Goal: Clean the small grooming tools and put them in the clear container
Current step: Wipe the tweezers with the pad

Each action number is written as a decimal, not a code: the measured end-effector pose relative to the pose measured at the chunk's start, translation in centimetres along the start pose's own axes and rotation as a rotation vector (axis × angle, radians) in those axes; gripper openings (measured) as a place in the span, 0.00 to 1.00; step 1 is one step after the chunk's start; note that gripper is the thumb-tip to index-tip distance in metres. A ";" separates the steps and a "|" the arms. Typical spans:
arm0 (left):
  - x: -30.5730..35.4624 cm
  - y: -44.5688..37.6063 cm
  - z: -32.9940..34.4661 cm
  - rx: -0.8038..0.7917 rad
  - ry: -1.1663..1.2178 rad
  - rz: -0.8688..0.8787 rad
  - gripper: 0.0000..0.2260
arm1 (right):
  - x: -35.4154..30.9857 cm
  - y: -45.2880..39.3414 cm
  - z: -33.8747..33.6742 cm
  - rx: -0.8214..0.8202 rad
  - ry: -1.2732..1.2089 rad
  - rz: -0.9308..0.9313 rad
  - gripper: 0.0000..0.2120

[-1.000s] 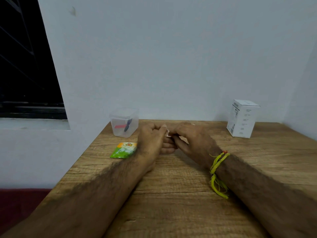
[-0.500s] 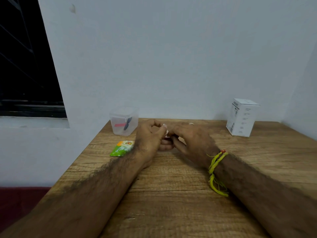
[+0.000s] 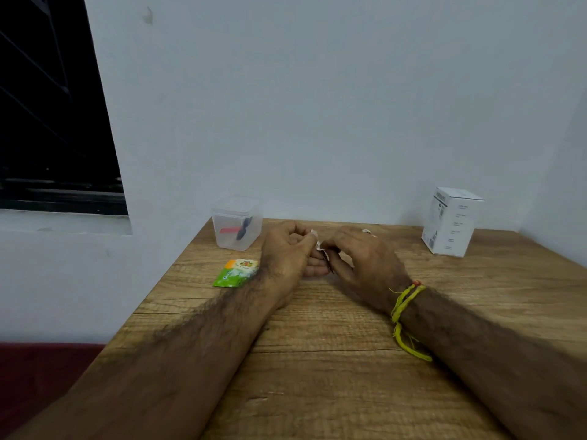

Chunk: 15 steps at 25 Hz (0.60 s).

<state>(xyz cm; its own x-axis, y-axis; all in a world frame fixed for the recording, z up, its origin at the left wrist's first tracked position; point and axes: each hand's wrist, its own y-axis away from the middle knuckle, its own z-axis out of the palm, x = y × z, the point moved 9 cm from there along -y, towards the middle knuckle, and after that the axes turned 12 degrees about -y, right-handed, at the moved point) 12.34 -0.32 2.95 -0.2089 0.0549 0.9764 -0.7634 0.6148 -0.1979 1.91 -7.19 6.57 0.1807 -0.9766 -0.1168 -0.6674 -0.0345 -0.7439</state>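
Note:
My left hand (image 3: 287,255) and my right hand (image 3: 362,258) meet at the middle of the wooden table (image 3: 317,360), fingers curled. Between their fingertips they pinch a small white wipe (image 3: 317,244) and a thin dark tool (image 3: 327,260), mostly hidden by the fingers. Which hand holds the tool is unclear. The clear container (image 3: 236,222) stands at the table's far left corner with a red item and a dark item inside. A green and orange sachet (image 3: 236,273) lies flat just left of my left wrist.
A white carton box (image 3: 451,222) stands upright at the far right of the table near the wall. A small pale object (image 3: 367,231) lies behind my right hand. The table's left edge drops off beside the sachet. A dark window is at far left.
Both hands stay together at the table's middle, with only small finger shifts around the wipe and tool. The view has moved slightly.

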 end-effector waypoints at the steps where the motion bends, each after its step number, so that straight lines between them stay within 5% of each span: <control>1: 0.0 0.0 -0.1 0.006 0.004 -0.003 0.05 | 0.0 -0.1 0.1 -0.002 0.006 0.007 0.05; 15: -0.1 -0.4 0.3 -0.014 -0.074 0.040 0.05 | 0.1 0.4 0.2 -0.038 0.012 0.016 0.04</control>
<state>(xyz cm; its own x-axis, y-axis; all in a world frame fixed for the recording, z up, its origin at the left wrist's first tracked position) 12.44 -0.77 2.92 -0.2838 0.0213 0.9586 -0.7452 0.6243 -0.2345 1.82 -7.27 6.11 0.1615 -0.9795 -0.1204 -0.6969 -0.0269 -0.7166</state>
